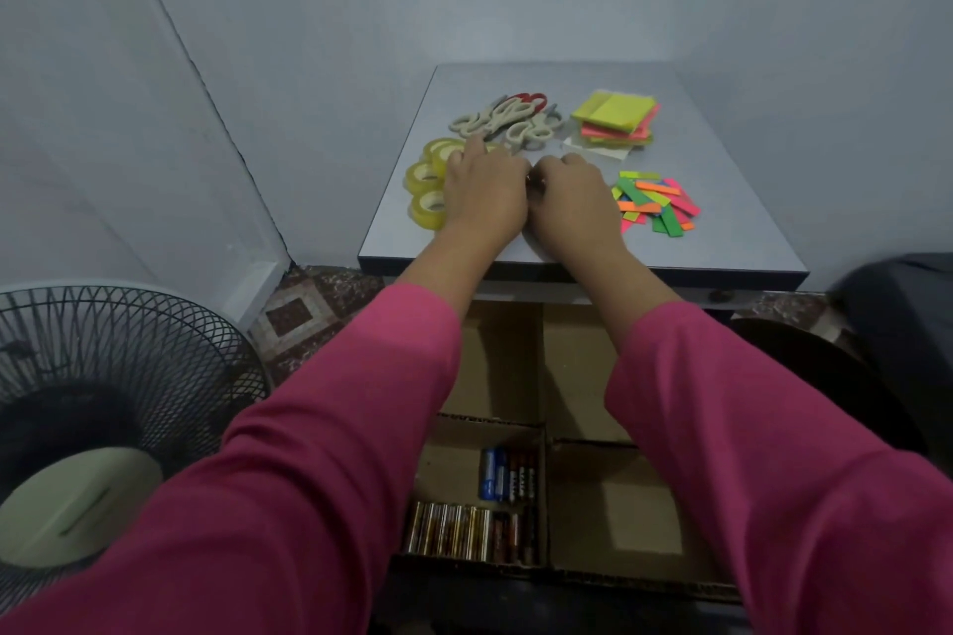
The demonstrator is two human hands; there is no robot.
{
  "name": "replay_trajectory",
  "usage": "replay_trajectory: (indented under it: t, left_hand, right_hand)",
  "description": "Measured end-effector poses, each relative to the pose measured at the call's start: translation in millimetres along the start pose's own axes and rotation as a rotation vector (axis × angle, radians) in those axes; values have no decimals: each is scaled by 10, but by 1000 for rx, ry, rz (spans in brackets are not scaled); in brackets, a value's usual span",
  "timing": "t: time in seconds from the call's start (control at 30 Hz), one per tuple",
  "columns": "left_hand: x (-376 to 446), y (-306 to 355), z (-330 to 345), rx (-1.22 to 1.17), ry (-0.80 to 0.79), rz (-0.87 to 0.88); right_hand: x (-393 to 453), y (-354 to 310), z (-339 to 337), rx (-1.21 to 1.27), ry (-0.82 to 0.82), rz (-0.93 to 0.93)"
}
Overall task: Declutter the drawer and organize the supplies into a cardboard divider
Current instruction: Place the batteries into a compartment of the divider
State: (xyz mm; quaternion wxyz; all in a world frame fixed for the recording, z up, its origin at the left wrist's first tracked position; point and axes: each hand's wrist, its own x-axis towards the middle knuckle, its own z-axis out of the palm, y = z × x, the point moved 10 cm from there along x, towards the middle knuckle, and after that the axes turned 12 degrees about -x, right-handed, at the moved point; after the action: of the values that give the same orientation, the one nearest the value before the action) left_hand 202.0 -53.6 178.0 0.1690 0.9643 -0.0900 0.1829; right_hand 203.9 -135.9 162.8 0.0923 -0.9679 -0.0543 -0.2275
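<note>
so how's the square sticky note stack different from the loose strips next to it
The sticky note stack is a pile of square pads, roughly aligned, yellow on top; the loose strips are narrow and long. The stack sits at the back right of the table, while the strips lie scattered and overlapping at many angles, nearer the front, beside the right hand. Both are neon paper in green, pink and orange.

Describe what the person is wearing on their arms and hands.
Both arms wear long, loose magenta-pink sleeves, the left sleeve and the right sleeve, plain with no markings, ending short of the wrists. The left hand and right hand are bare: no gloves or watch visible.
</note>
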Motion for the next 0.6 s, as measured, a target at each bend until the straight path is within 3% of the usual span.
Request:
replay_trajectory:
  t: [0.4, 0.6]
  left_hand:
    - [68, 65, -72, 85, -8, 19]
    - [182, 97, -39, 87, -72, 15]
  right_hand:
    - [-58, 60, -76, 89, 34, 83]
    - [-118, 48, -183, 10, 68, 62]
